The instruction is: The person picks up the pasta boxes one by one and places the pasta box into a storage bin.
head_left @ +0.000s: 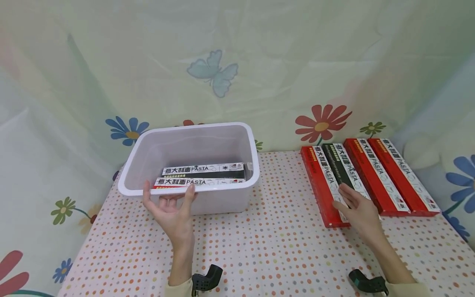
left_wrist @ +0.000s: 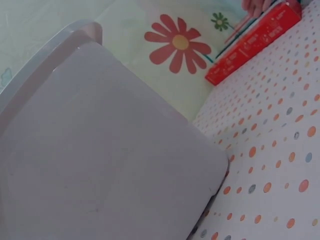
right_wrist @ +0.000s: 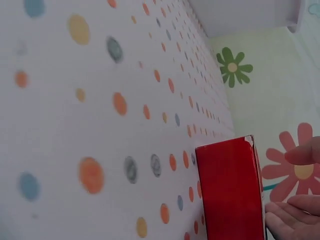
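A white plastic bin (head_left: 219, 202) stands at the left, tilted slightly in the head view. My left hand (head_left: 172, 214) holds its front rim, thumb over the edge and some fingers tucked beneath. Inside lie pasta boxes, a black one (head_left: 204, 168) behind a red one (head_left: 200, 181). To the right my right hand (head_left: 358, 214) hovers at or lightly touches a dark green pasta box (head_left: 335, 161), its thumb over the neighbouring red pasta box (head_left: 315, 185). In the right wrist view its fingers (right_wrist: 290, 220) are extended beside the red box's end; contact is hard to tell.
More red pasta boxes (head_left: 378, 181) lie in the row at the right, close to the table's right edge. A polka-dot cloth (head_left: 274, 247) covers the table. Behind hangs a flowered curtain (head_left: 274, 82).
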The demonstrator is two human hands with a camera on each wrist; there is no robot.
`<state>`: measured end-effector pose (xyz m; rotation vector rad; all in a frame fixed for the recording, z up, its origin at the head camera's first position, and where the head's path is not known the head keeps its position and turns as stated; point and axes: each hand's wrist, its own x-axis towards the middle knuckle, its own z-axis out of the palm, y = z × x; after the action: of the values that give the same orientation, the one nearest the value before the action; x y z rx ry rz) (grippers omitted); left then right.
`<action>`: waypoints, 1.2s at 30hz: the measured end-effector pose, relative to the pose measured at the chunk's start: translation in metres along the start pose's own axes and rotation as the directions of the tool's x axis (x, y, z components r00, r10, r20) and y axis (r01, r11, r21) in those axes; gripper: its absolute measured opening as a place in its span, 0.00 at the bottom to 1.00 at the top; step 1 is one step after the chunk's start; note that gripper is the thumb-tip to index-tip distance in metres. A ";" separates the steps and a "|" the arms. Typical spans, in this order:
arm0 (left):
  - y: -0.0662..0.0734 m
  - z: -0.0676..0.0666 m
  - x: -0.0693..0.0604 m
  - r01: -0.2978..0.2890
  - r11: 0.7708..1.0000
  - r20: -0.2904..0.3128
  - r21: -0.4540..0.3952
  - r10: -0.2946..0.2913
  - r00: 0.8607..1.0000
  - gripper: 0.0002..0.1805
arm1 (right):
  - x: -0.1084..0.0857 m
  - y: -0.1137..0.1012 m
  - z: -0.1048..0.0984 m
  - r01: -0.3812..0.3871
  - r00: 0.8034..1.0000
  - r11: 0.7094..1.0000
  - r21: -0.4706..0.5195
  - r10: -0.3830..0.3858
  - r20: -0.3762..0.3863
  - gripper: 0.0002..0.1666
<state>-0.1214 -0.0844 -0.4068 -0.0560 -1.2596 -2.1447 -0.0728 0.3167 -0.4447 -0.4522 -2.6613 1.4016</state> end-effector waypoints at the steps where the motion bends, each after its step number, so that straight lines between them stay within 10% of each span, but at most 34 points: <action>1: 0.000 0.001 0.000 0.002 1.000 0.003 0.000 -0.002 1.000 0.57 | -0.002 0.000 -0.001 -0.002 1.000 1.000 -0.011 0.002 -0.001 0.44; 19: 0.008 -0.001 0.010 -0.017 1.000 -0.041 0.015 0.018 0.999 0.56 | 0.009 -0.014 0.004 0.008 0.998 0.993 0.120 -0.014 0.053 0.45; 36: 0.005 0.004 -0.001 0.020 0.999 -0.015 -0.032 -0.021 1.000 0.55 | -0.017 -0.011 0.015 -0.095 0.991 0.986 -0.135 0.106 0.076 0.70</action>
<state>-0.1189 -0.0829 -0.4011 -0.0402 -1.2228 -2.1785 -0.0622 0.2934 -0.4435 -0.5604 -2.8474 1.3029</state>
